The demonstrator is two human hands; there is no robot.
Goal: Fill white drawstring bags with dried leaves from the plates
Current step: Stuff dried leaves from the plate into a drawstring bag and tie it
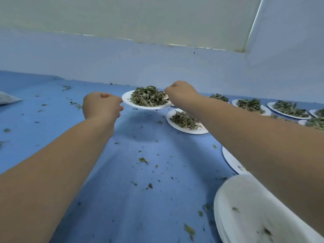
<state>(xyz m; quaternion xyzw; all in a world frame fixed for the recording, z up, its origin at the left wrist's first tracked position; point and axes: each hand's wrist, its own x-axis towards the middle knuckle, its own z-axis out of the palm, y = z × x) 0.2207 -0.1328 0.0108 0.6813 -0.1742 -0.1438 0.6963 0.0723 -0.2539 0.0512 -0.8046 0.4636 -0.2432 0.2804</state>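
Note:
A white plate (126, 99) heaped with dried green leaves (149, 97) hangs above the blue table, casting a shadow below it. My left hand (101, 106) pinches its left rim. My right hand (180, 92) grips its right rim, fingers curled. Another plate of leaves (185, 121) lies on the table just right of it. A white bag (7, 99) lies at the far left edge, only partly in view.
Several more leaf-filled plates (287, 109) line the back right by the wall. A stack of empty white plates (245, 207) sits at the front right, one empty plate (231, 160) behind it. Leaf crumbs litter the blue tabletop (140, 172).

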